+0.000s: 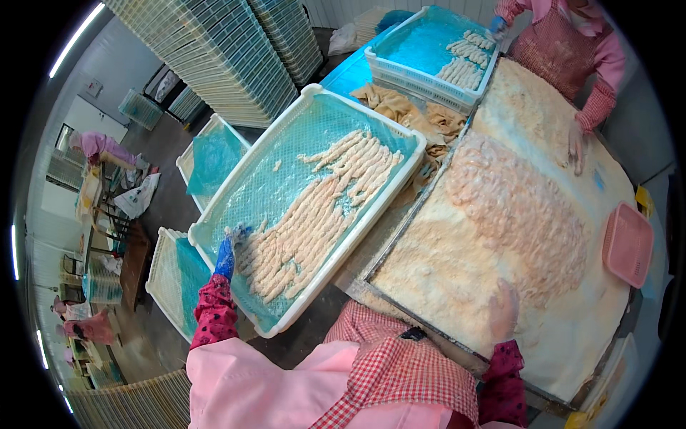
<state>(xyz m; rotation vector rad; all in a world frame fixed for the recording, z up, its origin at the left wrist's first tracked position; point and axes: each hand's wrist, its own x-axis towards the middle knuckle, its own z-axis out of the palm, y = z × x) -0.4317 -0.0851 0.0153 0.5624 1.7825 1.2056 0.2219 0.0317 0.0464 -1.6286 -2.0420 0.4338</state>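
My left hand [225,256], in a blue glove dusted with white, reaches over the left rim of a white tray [379,214] lined with teal mesh. Its fingers are beside the ends of pale, crumb-coated strips [307,222] laid in rows; whether they pinch one is too small to make out. My right hand [504,307] lies with fingers stretched out on a broad layer of pale crumbs [429,272] on the worktable. Just beyond its fingertips spreads a heap of wet, pinkish raw meat pieces [522,207], partly dusted with crumbs.
Across the table a co-worker [564,57] has one hand [577,146] on the crumbs, another by a second tray [429,50] of strips. A pink basket [629,244] stands at right. Brown cloth [400,104] lies between trays. Tall tray stacks [214,57] rise behind; lower trays [171,279] sit left.
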